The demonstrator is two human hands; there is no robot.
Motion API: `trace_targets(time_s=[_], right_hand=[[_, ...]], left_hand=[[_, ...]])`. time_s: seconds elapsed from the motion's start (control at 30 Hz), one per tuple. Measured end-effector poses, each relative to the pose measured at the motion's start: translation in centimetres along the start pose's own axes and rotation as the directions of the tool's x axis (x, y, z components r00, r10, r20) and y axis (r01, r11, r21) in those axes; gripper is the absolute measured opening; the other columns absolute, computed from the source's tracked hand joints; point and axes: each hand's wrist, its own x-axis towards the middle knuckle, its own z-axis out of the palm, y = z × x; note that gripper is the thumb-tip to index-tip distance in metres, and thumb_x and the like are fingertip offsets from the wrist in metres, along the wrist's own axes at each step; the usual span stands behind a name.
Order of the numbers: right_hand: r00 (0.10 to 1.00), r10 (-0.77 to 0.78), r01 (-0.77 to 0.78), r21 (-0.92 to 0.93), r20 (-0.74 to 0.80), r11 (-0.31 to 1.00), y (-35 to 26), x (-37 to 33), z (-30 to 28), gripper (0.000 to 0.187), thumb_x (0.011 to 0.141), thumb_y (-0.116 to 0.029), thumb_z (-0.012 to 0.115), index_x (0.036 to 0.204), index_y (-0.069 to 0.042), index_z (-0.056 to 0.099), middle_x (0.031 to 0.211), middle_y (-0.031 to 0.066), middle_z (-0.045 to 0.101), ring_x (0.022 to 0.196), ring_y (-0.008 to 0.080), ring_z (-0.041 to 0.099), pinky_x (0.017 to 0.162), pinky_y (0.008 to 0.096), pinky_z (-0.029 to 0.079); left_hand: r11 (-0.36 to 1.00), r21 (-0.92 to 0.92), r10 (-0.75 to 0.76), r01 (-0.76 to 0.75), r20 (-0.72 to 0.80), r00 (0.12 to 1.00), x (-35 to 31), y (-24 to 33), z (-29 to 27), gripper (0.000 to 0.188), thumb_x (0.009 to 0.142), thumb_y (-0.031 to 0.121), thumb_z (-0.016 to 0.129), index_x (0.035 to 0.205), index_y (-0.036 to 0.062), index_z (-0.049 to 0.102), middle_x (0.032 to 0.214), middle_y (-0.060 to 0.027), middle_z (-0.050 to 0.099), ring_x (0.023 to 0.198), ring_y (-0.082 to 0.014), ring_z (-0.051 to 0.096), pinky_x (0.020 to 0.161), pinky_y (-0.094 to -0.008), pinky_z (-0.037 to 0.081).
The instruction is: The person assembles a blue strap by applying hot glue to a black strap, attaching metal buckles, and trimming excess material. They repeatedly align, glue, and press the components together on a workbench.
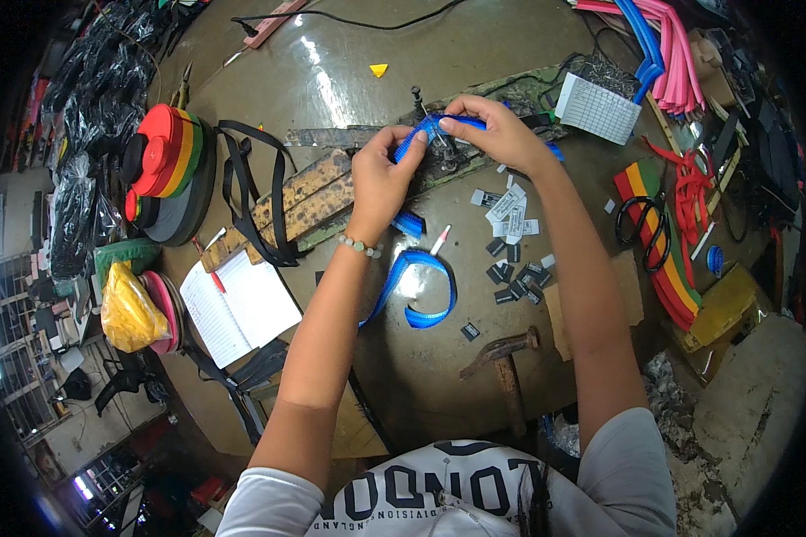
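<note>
Both hands hold one end of a blue webbing strap point(418, 286) over a dark, worn block point(448, 157) in the middle of the table. My left hand point(381, 174) pinches the strap from the left. From the right, my right hand point(497, 130) grips its folded end. Below the hands the strap hangs down and curls into a loop on the table. A bead bracelet sits on my left wrist. A short black metal post point(415, 97) stands just behind the hands.
Small black and white labels point(513, 255) lie scattered right of the strap. A hammer point(503, 353) rests near the front. An open notebook with a red pen point(237, 309), black webbing point(255, 183), stacked tape rolls point(166, 166), scissors point(640, 228) and pink straps point(672, 54) surround the work area.
</note>
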Motion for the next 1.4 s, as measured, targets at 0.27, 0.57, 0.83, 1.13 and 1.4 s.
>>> trace_targets(time_s=[0.27,0.57,0.83,1.13,1.4], right_hand=[[0.998,0.000,-0.001,-0.018,-0.060,1.000,0.0,-0.5,0.6,0.025,0.094,-0.024,0.069,0.100,0.000,0.063,0.088,0.0015,0.061,0.085,0.0089,0.053,0.079,0.0267,0.045],[0.999,0.004,-0.004,0.000,-0.032,1.000,0.2,-0.5,0.3,0.025,0.094,-0.024,0.068,0.099,0.000,0.064,0.088,0.0014,0.062,0.086,0.0087,0.054,0.079,0.0266,0.045],[0.998,0.070,-0.070,0.054,-0.001,0.996,-0.1,-0.4,0.2,0.030,0.095,-0.030,0.068,0.099,0.000,0.066,0.087,0.0004,0.062,0.086,0.0084,0.054,0.080,0.0263,0.045],[0.999,0.048,-0.048,0.064,0.005,0.997,1.0,-0.1,0.2,0.033,0.095,-0.033,0.068,0.099,0.000,0.067,0.083,-0.0001,0.063,0.081,0.0080,0.053,0.075,0.0263,0.045],[1.000,0.020,-0.019,0.035,-0.019,0.999,1.3,-0.1,0.4,0.033,0.094,-0.034,0.068,0.098,-0.001,0.067,0.081,0.0005,0.062,0.078,0.0079,0.052,0.072,0.0262,0.044]], left_hand=[[0.998,0.061,0.018,-0.020,0.030,0.999,0.0,-0.1,-0.1,0.026,0.094,0.025,0.071,0.098,-0.0011,0.069,0.075,0.0041,0.062,0.063,-0.0025,0.050,0.056,-0.0191,0.040],[0.999,0.048,0.004,-0.004,0.017,1.000,0.0,0.2,-0.1,0.031,0.090,0.028,0.073,0.094,-0.0025,0.070,0.066,-0.0016,0.061,0.061,-0.0064,0.050,0.057,-0.0252,0.043],[0.998,-0.023,-0.055,0.057,0.060,0.997,0.0,0.9,-0.3,0.031,0.092,0.029,0.071,0.095,-0.0016,0.071,0.072,-0.0010,0.065,0.060,-0.0062,0.054,0.056,-0.0238,0.044],[0.987,-0.075,-0.129,0.142,0.151,0.980,0.5,1.3,-0.7,0.031,0.093,0.029,0.070,0.094,-0.0021,0.070,0.074,-0.0004,0.065,0.058,-0.0057,0.054,0.054,-0.0224,0.043],[0.987,-0.068,-0.138,0.148,0.134,0.981,0.3,1.6,-0.5,0.032,0.092,0.029,0.071,0.092,-0.0026,0.070,0.071,0.0000,0.064,0.058,-0.0059,0.055,0.054,-0.0223,0.044]])
